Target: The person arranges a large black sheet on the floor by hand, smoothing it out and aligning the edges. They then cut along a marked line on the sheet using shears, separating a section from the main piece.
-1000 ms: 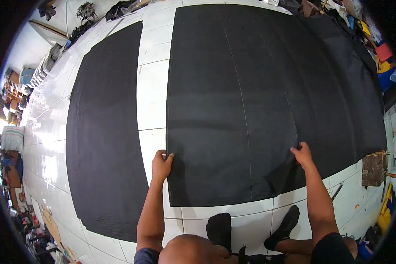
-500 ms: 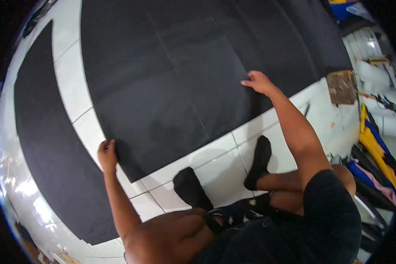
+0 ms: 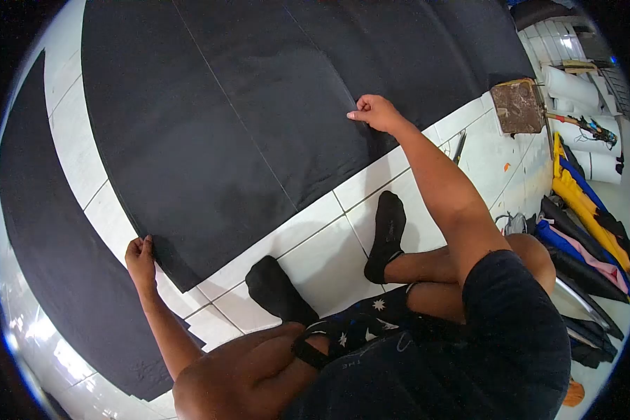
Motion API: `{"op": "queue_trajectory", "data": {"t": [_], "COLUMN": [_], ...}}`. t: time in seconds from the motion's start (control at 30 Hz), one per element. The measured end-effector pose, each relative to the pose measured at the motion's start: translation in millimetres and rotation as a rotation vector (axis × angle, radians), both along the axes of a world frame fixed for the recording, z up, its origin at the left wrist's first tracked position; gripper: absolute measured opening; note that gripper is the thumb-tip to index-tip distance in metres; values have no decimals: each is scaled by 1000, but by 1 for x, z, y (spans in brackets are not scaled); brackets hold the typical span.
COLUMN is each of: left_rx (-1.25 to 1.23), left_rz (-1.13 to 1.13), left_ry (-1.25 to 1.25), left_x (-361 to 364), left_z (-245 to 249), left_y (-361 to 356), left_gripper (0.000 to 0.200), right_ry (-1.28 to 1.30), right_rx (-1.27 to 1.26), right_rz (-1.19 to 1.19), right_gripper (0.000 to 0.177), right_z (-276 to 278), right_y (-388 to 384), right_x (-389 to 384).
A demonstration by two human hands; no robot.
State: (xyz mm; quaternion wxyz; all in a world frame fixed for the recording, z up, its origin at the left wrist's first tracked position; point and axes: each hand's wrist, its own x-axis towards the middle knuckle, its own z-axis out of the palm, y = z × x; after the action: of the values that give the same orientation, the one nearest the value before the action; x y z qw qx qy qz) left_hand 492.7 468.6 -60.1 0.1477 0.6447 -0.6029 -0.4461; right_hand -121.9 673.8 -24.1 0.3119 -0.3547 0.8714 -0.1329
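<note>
A large sheet of black fabric (image 3: pixel 210 161) lies spread over the white tiled floor, with thin lines running across it. My left hand (image 3: pixel 141 262) is closed in a pinch on its left edge, close to the near corner. Farther up and to the right, my right hand (image 3: pixel 376 113) pinches a raised edge of the black fabric between thumb and fingers. That edge slants across the sheet, like the border of a layer lying on top. My feet in black socks rest on the tiles just short of the fabric.
A curved strip of black fabric (image 3: pixel 56 231) lies to the left. At right are a dirty brown square-headed thing (image 3: pixel 518 106), white rolls (image 3: pixel 574 84) and a pile of coloured fabrics (image 3: pixel 588 259). A thin dark tool (image 3: pixel 459 147) lies on the tiles.
The view has shifted, so the fabric and floor appear farther left. Both hands stay at the fabric edges, and the right one's fingers look more closed. The lines on the sheet show more sharply.
</note>
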Motion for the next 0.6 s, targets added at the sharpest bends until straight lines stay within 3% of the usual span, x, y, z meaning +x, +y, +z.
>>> {"op": "queue_trajectory", "data": {"t": [0.33, 0.43, 0.5, 0.53, 0.6], "left_rx": [-8, -107, -292, -314, -227], "left_rz": [33, 5, -29, -23, 22], "left_ry": [66, -79, -419, -432, -516], "left_x": [-3, 13, -9, -8, -25], "left_z": [4, -21, 5, 3, 19], "left_y": [3, 2, 20, 25, 38], "left_gripper": [22, 26, 44, 54, 53], "right_ry": [-13, -35, -11, -13, -2], "right_rx": [-59, -98, -224, -273, -256], "right_rz": [-35, 13, 5, -14, 34], "right_gripper": [37, 41, 41, 40, 44], "right_z": [-2, -12, -13, -17, -4], "right_y": [5, 9, 16, 15, 12], "right_x": [2, -7, -2, 0, 7]}}
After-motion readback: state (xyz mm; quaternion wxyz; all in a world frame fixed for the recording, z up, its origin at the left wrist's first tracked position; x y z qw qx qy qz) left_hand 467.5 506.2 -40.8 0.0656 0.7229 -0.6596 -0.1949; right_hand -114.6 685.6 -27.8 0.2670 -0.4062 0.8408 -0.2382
